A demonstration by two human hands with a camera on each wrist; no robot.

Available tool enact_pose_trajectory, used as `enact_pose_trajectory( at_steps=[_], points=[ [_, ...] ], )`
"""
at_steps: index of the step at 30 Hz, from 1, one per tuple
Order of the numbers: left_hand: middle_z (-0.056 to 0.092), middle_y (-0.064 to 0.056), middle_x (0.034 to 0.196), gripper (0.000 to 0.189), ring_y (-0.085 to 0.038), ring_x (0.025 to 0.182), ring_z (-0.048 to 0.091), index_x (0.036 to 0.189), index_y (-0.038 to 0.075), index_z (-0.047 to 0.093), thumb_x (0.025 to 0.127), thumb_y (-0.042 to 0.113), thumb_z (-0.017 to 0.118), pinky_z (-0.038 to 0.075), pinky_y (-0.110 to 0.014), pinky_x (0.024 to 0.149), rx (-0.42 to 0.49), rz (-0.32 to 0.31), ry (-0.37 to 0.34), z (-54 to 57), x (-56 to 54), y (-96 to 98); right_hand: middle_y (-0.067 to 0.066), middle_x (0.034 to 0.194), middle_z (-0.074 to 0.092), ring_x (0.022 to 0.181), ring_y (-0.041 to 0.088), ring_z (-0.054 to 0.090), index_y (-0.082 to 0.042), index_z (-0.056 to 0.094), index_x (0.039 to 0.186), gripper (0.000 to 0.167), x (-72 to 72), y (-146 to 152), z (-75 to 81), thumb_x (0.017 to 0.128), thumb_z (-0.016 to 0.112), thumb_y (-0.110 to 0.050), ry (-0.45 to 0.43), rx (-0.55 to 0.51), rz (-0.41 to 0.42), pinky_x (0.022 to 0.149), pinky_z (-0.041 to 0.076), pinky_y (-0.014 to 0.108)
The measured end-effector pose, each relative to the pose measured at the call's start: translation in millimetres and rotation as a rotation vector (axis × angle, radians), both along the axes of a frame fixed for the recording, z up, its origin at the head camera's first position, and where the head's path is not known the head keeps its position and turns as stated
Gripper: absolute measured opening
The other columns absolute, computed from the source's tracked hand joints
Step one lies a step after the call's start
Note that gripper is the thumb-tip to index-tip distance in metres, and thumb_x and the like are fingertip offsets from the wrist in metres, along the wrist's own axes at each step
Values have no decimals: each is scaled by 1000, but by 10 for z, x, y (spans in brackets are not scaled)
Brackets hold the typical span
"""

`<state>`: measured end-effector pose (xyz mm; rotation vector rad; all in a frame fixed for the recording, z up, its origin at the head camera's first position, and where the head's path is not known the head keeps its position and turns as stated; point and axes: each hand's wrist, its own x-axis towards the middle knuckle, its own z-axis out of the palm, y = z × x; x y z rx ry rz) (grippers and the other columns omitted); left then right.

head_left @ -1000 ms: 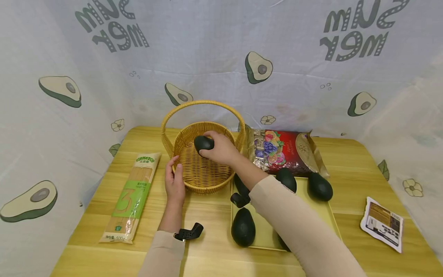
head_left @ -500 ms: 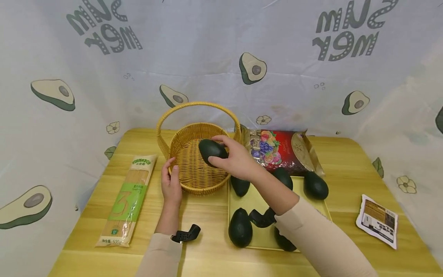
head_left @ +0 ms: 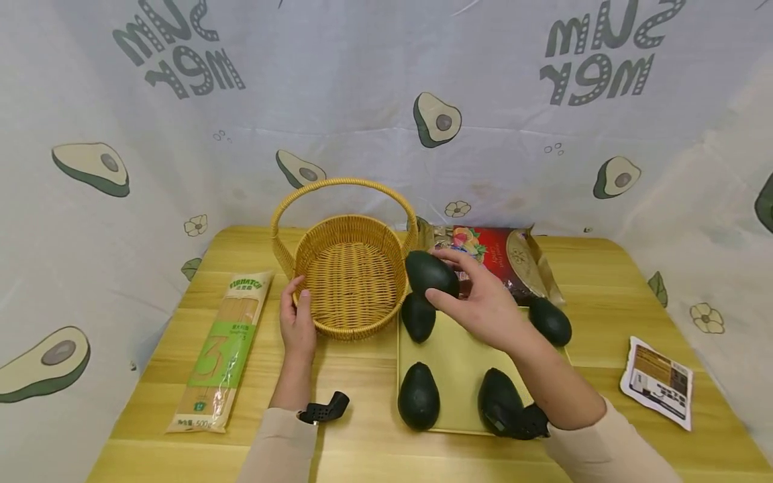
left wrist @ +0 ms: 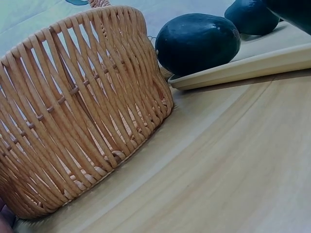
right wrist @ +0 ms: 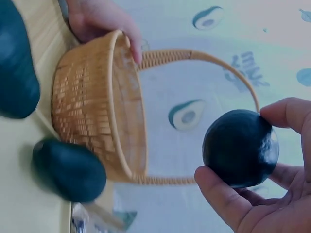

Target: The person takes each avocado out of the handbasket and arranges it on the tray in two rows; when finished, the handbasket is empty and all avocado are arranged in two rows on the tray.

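My right hand (head_left: pixel 483 305) holds a dark green avocado (head_left: pixel 430 272) between thumb and fingers, raised over the back left corner of a yellow tray (head_left: pixel 449 349). The right wrist view shows that avocado (right wrist: pixel 238 148) end-on, pinched at its sides. My left hand (head_left: pixel 298 329) grips the left rim of a round wicker basket (head_left: pixel 350 288), a finger reaching over the edge. Nothing lies inside the basket, whose tall handle stands upright. Several more avocados rest on the tray, one (head_left: pixel 419 317) right beside the basket and another (head_left: pixel 419 397) at the front left.
A pack of spaghetti (head_left: pixel 223 355) lies left of the basket. Behind the tray is a red and gold candy bag (head_left: pixel 501 258), partly covered by my right hand. A small white and brown packet (head_left: pixel 657 382) lies at the far right. A printed curtain (head_left: pixel 338 87) hangs behind the table.
My right hand has carried the avocado out of the basket, rightward over its rim to above the tray. The left hand has stayed at the basket's rim.
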<state>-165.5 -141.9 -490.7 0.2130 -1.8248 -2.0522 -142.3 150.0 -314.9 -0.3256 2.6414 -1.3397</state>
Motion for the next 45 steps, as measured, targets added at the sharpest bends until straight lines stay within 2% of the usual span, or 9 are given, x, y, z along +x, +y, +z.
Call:
enact_pose_trajectory(
  at_steps=[4,9,18,24,31,34,37,39,45],
  points=[
    [35,-12,162,41,-22,157,16,144,-2,44,109,21,43,15,-50,125,6,2,-11,2,8,2,13,145,52,115,37,63,-26,43,153,62,142,238,24,97,70,-33,10,18,-59,84,52,39],
    [35,-12,161,41,-22,157,16,143,-2,44,109,19,43,15,-49,125,14,2,-8,8,11,8,22,143,52,117,43,63,-17,40,155,64,276,506,-15,98,69,-26,33,23,-109,78,55,30],
    [36,-14,160,39,-21,156,20,143,-1,46,109,18,43,17,-48,124,21,3,2,16,7,9,28,143,48,116,44,60,-16,33,159,70,424,911,-180,99,68,-27,-9,81,-175,73,53,30],
    [36,-11,161,41,-22,157,18,143,-2,44,109,20,43,16,-49,125,20,0,-7,14,11,7,28,143,44,110,33,60,-12,32,158,66,472,1157,-317,101,64,-25,-37,95,-190,72,52,25],
    [37,-10,160,41,-22,157,18,144,-1,45,109,21,43,16,-49,126,-1,6,-15,10,7,4,28,138,49,95,5,60,-16,26,162,71,558,1388,-448,101,64,-22,-17,100,-196,69,51,26],
    [37,-10,160,41,-23,157,18,144,-1,45,109,20,43,16,-49,125,-6,10,-17,12,6,3,29,133,52,95,13,64,-18,27,162,74,593,1446,-502,99,67,-21,-4,117,-198,68,52,26],
    [38,-11,159,41,-23,157,19,144,-2,44,109,18,42,17,-48,125,-6,15,-13,15,1,5,33,135,49,102,34,66,-16,28,162,75,637,1505,-567,98,69,-22,-38,136,-184,68,53,27],
    [39,-10,159,40,-22,157,20,143,-3,44,108,18,42,17,-47,125,-6,17,-11,19,-2,7,35,135,47,103,43,65,-12,29,161,75,664,1551,-612,98,69,-22,-75,145,-169,67,54,28],
    [39,-9,159,40,-21,157,19,143,-2,45,108,18,42,16,-47,126,-4,17,-19,18,-6,7,37,132,47,100,40,68,-6,32,156,75,722,1710,-734,96,72,-23,-167,205,-123,67,54,30]
  ],
)
